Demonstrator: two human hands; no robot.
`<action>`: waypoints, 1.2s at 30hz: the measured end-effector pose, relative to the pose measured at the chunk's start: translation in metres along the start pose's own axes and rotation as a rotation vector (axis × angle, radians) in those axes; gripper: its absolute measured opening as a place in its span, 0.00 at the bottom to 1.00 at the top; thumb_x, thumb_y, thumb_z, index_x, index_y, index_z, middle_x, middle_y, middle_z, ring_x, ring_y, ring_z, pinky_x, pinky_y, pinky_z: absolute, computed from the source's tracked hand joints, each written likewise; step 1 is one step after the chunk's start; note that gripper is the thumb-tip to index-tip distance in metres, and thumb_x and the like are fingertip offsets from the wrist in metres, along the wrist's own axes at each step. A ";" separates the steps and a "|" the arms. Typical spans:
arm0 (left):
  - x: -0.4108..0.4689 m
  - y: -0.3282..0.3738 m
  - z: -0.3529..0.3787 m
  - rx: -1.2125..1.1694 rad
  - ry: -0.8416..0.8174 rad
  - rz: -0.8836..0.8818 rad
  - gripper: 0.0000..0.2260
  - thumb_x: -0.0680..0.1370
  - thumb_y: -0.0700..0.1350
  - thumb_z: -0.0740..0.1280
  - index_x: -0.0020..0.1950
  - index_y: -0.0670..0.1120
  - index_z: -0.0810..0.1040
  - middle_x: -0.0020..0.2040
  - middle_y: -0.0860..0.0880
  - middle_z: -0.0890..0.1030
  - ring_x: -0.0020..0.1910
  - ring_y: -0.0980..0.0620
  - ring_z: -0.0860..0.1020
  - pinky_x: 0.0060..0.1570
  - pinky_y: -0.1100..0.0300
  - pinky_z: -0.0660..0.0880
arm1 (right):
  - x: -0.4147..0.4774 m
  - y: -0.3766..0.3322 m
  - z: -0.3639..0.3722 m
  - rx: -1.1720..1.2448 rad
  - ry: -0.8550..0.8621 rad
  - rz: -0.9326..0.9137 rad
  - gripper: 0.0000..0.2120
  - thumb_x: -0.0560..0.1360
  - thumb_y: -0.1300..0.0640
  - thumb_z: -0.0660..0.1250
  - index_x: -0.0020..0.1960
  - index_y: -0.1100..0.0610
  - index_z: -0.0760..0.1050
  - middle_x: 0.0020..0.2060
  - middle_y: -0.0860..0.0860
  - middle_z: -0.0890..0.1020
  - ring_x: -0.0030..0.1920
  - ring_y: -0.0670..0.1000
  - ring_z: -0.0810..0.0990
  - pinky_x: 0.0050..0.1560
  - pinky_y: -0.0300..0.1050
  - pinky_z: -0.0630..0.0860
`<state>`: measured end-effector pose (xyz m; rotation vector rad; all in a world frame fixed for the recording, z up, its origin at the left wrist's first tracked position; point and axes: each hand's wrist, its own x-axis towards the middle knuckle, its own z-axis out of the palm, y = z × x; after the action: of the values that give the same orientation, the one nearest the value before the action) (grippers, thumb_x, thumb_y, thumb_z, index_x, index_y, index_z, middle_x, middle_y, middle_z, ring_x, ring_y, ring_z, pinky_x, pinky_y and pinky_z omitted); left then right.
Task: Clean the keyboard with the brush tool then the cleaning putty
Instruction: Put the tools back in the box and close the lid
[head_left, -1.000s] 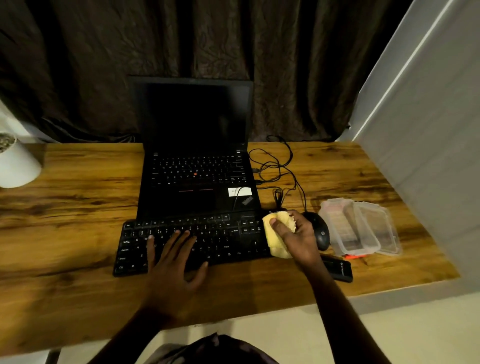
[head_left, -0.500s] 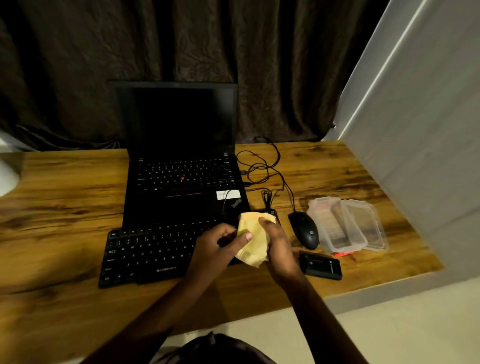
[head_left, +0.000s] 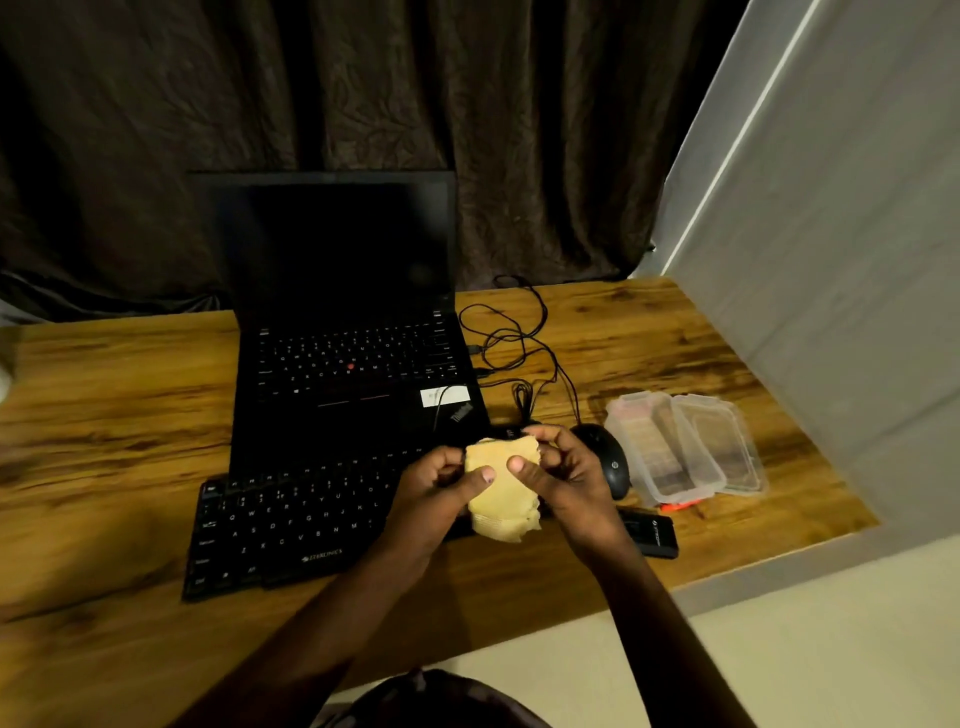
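Observation:
A slab of yellow cleaning putty (head_left: 503, 488) hangs between both hands above the right end of the black keyboard (head_left: 291, 519). My left hand (head_left: 434, 493) pinches its left edge with the thumb on the front. My right hand (head_left: 563, 475) grips its right edge in the same way. The putty's lower edge carries a key-shaped imprint. The keyboard lies flat on the wooden desk (head_left: 114, 447) in front of the laptop; its right end is hidden behind my hands. I see no brush that I can tell apart.
An open black laptop (head_left: 343, 312) stands behind the keyboard. A black mouse (head_left: 608, 460) with tangled cables (head_left: 519, 338) lies to the right. A clear plastic box with its lid (head_left: 685, 447), an orange object (head_left: 678, 504) and a small black device (head_left: 649, 532) lie near the desk's right edge.
My left hand left the keys and joined the right hand on the putty. The putty came up off the keyboard's right end and is held in front of me.

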<state>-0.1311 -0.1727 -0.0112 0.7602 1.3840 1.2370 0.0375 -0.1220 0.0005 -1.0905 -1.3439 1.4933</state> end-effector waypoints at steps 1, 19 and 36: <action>0.001 0.001 0.004 -0.027 -0.013 -0.027 0.12 0.76 0.40 0.74 0.57 0.42 0.79 0.52 0.45 0.85 0.51 0.46 0.84 0.42 0.57 0.81 | 0.001 0.001 -0.003 0.012 0.049 0.001 0.18 0.73 0.66 0.73 0.61 0.60 0.75 0.46 0.54 0.87 0.49 0.53 0.86 0.45 0.49 0.83; 0.059 0.022 0.123 0.753 -0.434 0.235 0.15 0.80 0.48 0.69 0.66 0.53 0.75 0.63 0.54 0.78 0.62 0.55 0.75 0.51 0.63 0.71 | 0.060 -0.021 -0.184 -0.574 0.392 -0.107 0.16 0.76 0.75 0.67 0.50 0.54 0.77 0.43 0.51 0.84 0.47 0.52 0.81 0.52 0.47 0.77; 0.101 0.007 0.148 1.436 -0.719 0.832 0.26 0.79 0.46 0.66 0.77 0.51 0.66 0.79 0.53 0.64 0.80 0.52 0.53 0.78 0.48 0.38 | 0.079 0.012 -0.153 -1.698 0.313 0.069 0.21 0.71 0.60 0.74 0.62 0.59 0.74 0.51 0.59 0.79 0.46 0.61 0.82 0.36 0.49 0.76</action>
<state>-0.0125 -0.0379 -0.0163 2.6365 1.1661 0.1545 0.1618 -0.0049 -0.0246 -2.1664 -2.2648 -0.1914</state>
